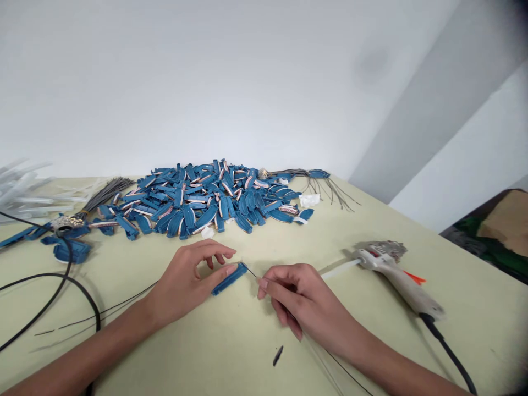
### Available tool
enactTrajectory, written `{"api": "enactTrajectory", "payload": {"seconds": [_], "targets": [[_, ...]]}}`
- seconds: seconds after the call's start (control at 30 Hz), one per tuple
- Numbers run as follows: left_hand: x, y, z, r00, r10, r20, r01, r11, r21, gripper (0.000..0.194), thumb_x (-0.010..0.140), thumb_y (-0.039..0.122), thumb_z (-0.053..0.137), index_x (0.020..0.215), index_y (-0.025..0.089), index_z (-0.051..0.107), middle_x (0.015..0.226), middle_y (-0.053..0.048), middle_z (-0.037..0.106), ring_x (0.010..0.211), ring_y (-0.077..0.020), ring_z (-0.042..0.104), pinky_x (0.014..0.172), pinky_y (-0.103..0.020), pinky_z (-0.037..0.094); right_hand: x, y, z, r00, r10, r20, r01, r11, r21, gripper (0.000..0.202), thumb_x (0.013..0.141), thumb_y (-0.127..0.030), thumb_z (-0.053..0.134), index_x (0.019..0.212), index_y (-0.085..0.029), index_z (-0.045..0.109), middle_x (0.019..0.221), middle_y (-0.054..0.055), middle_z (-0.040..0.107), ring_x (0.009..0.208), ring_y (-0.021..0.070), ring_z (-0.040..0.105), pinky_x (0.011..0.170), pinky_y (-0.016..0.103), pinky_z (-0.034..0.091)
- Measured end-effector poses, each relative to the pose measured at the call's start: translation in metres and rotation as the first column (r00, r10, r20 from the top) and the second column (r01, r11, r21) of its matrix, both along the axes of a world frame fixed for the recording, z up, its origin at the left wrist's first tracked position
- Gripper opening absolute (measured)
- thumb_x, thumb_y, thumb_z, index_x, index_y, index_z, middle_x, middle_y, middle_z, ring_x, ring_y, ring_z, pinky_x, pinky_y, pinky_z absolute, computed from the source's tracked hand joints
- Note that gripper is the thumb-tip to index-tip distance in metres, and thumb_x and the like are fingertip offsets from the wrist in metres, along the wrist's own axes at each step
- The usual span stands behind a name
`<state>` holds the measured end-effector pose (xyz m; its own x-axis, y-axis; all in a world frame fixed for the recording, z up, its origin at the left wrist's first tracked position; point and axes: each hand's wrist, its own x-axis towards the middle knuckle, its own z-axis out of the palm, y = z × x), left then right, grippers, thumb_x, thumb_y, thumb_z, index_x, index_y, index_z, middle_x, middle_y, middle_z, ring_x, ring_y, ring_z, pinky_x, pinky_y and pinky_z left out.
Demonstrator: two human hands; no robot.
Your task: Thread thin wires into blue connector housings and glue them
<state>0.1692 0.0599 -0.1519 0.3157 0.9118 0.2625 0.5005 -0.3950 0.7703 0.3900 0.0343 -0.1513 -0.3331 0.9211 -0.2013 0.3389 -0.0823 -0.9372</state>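
My left hand (185,275) is open over the table, its thumb resting on the edge of a small folded blue piece (226,281) and its other fingers apart above it. A thin dark wire (251,271) runs from the blue piece's upper right end to my right hand (297,294). Thumb and index finger of that hand are pinched on the wire. Another stretch of dark wire (124,301) trails out to the left behind my left wrist. Below my right hand lies a small dark scrap (278,356).
A large pile of blue pieces with pale edges (206,201) lies at the back. Bundled grey wire stems (109,192) flank it. A glue gun (396,280) with a cord lies right. Black cable (88,300) loops at left, near translucent sticks (28,192). White scraps (309,201) lie nearby.
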Motion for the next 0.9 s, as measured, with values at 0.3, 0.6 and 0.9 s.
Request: {"api": "enactTrajectory", "payload": {"seconds": [0.3, 0.6, 0.9], "targets": [[0.002, -0.003, -0.003, 0.996, -0.026, -0.09, 0.025, 1.0, -0.01, 0.022, 0.087, 0.035, 0.065, 0.103, 0.023, 0.075, 0.097, -0.005, 0.073, 0.079, -0.0165, 0.065, 0.069, -0.028, 0.053, -0.004, -0.002, -0.001, 0.985, 0.004, 0.171, -0.036, 0.982, 0.186, 0.025, 0.086, -0.028, 0.048, 0.066, -0.019, 0.059, 0.044, -0.004, 0.051, 0.036, 0.0087, 0.042, 0.04, 0.021, 0.03], [0.004, -0.004, -0.003, 0.995, -0.017, -0.094, 0.018, 1.0, 0.009, 0.021, 0.089, 0.036, 0.063, 0.101, 0.023, 0.075, 0.094, -0.004, 0.073, 0.076, -0.0158, 0.064, 0.067, -0.027, 0.052, -0.007, 0.001, -0.005, 0.952, -0.018, 0.306, -0.108, 0.914, 0.392, 0.028, 0.086, -0.024, 0.047, 0.058, -0.02, 0.044, 0.048, -0.006, 0.034, 0.046, 0.009, 0.029, 0.049, 0.027, 0.024], [0.005, -0.002, 0.012, 1.0, 0.004, 0.028, -0.004, 1.0, 0.013, 0.022, 0.09, 0.039, 0.062, 0.101, 0.027, 0.077, 0.091, -0.002, 0.074, 0.079, -0.016, 0.063, 0.067, -0.027, 0.049, -0.002, -0.008, 0.002, 0.968, 0.014, 0.251, -0.146, 0.844, 0.516, 0.034, 0.095, -0.029, 0.043, 0.062, -0.02, 0.042, 0.051, -0.007, 0.032, 0.047, 0.0081, 0.027, 0.049, 0.026, 0.025]]}}
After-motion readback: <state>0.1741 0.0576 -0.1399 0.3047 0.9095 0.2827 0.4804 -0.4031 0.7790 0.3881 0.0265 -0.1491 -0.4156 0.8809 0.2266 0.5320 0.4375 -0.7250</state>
